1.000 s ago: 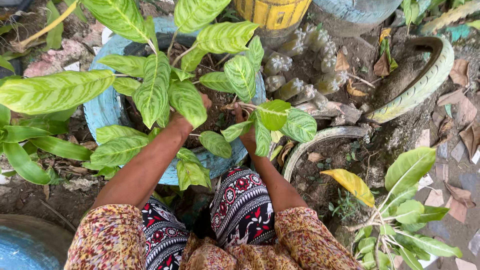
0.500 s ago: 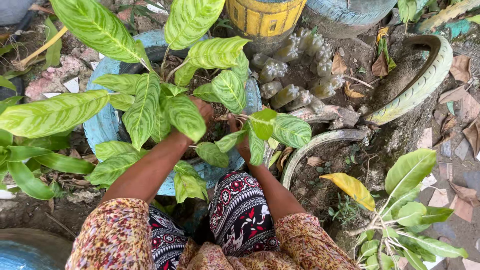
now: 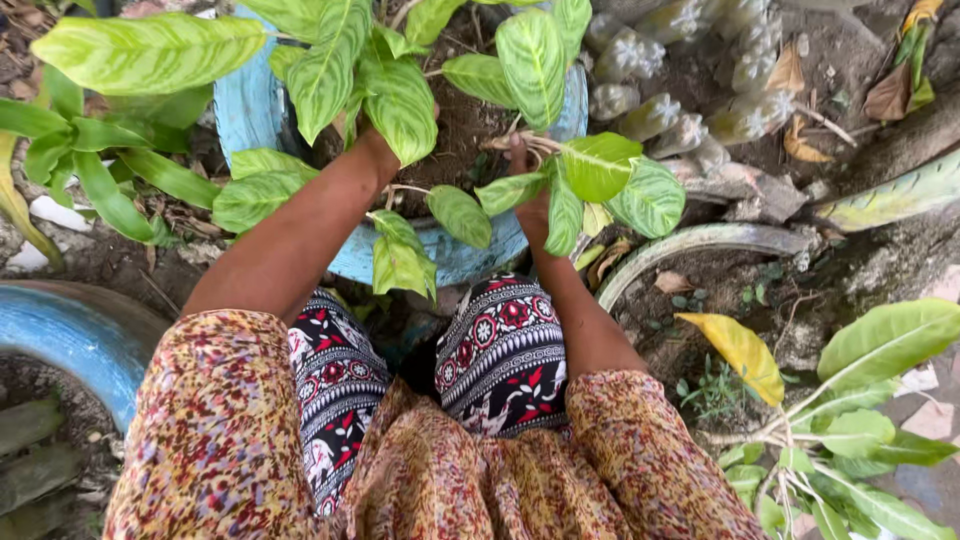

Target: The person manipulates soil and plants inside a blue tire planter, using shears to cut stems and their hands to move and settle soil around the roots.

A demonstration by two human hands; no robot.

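Glossy leaves (image 3: 398,100), rough painted pot rim (image 3: 240,110), matt printed cloth sleeves (image 3: 215,430).

yellow leaf (image 3: 740,352) lay on soil, right | upturned plastic bottles (image 3: 690,70) edged bed, top right | blue tyre rim (image 3: 70,340) sat lower left

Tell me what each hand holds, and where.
Right hand touches the plant's stems; the grip is hidden by leaves. Left hand is buried under leaves: cannot tell.

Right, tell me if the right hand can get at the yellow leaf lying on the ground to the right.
Probably yes: the right hand is in the blue planter, busy among stems, and nothing blocks the way to the yellow leaf.
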